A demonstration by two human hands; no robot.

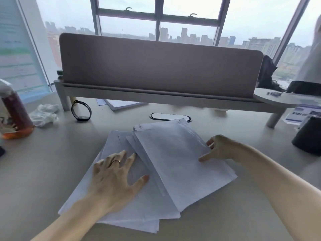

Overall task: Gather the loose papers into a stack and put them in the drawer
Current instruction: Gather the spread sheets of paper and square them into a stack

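Several loose white papers (175, 164) lie fanned out and overlapping on the pale desk (52, 167), skewed at different angles. My left hand (112, 174) rests flat on the left sheets, fingers spread, a ring on one finger. My right hand (220, 148) touches the right edge of the top sheets, thumb on top of the paper and fingers curled at the edge. No drawer is in view.
A brown divider panel (159, 65) on a raised shelf crosses the back. At the left stand a red bottle (15, 112), crumpled white tissue (44, 114) and a black wristband (81, 111). A cable grommet (169, 117) sits behind the papers. A dark object (308, 136) stands at the right.
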